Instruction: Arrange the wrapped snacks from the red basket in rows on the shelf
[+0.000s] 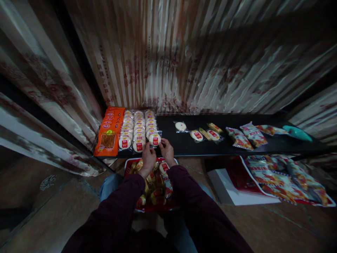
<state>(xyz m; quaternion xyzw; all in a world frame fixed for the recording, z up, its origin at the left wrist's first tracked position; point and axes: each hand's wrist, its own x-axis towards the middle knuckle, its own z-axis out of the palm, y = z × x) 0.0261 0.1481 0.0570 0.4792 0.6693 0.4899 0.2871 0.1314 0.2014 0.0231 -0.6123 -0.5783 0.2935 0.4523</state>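
Observation:
On the black shelf (237,149), three rows of round white snack packets with red labels (138,128) lie beside a stack of orange packets (109,131). My left hand (149,158) and my right hand (166,151) are both at the shelf's front edge, fingers curled and pinching at the nearest packet (155,139) of the right-hand row. Under my arms sits a red basket (129,163) full of more wrapped snacks, resting on my lap.
Loose round packets (197,135) and stick snacks (214,127) lie mid-shelf, with bagged snacks (246,136) and a teal object (297,133) further right. Below the shelf are a white box (231,191) and large printed bags (284,179). A draped curtain (184,59) hangs behind.

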